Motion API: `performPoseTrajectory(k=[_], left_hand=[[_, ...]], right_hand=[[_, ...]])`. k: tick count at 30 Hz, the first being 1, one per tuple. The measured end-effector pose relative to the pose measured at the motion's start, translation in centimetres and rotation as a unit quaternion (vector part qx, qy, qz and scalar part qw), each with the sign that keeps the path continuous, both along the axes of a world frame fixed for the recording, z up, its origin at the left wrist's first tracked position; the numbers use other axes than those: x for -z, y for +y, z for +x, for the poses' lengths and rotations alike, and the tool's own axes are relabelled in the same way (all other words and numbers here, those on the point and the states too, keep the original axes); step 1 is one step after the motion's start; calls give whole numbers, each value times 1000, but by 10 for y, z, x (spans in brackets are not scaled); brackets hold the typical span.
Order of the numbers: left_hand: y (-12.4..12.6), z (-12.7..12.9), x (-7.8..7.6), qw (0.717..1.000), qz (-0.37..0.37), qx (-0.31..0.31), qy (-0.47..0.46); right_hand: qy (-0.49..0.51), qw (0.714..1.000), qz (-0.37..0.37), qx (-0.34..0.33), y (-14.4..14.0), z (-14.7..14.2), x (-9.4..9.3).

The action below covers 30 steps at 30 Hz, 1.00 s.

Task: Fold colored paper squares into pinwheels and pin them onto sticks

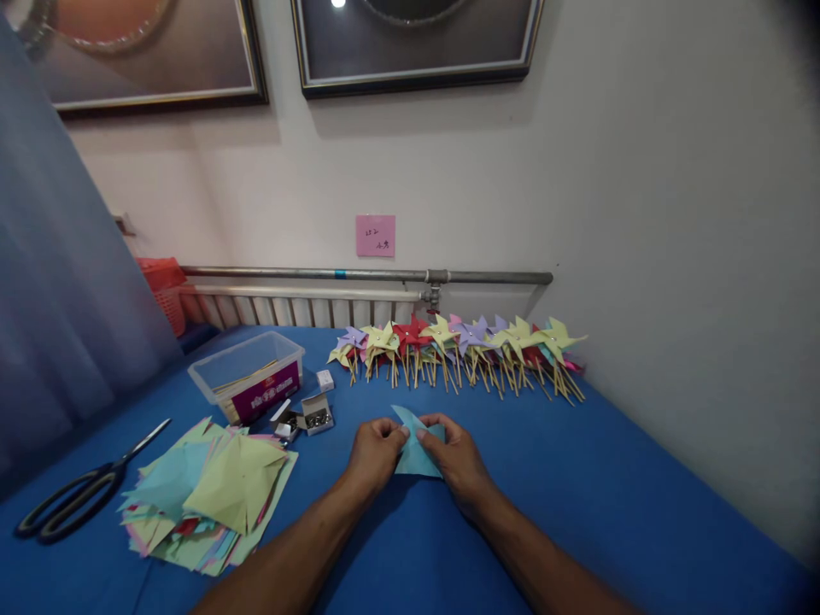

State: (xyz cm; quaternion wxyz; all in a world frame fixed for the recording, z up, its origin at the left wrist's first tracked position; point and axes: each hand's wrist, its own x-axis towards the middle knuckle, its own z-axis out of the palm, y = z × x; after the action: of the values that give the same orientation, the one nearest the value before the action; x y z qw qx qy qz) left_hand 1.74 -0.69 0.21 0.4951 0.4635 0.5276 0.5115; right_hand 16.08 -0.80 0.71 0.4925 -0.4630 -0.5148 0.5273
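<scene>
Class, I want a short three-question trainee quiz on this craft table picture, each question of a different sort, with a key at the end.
1. True or false: both the left hand and the right hand hold the light blue paper piece.
2. Multiple choice: what lies at the far left of the blue table? A) scissors B) a ruler C) a stapler
3. Fill in: the finished pinwheels lie in a row along the ____.

Key: 1 true; 2 A; 3 wall.
</scene>
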Motion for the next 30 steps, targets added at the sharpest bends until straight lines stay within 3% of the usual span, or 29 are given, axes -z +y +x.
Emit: performPoseTrajectory(k=[21, 30], left_hand=[[0, 0, 1, 999, 28, 21, 0], [-1, 1, -2, 999, 37, 23, -7]], right_hand=[[-61, 998, 12, 15, 5, 1, 2], [-102, 994, 37, 8, 0, 1, -8]])
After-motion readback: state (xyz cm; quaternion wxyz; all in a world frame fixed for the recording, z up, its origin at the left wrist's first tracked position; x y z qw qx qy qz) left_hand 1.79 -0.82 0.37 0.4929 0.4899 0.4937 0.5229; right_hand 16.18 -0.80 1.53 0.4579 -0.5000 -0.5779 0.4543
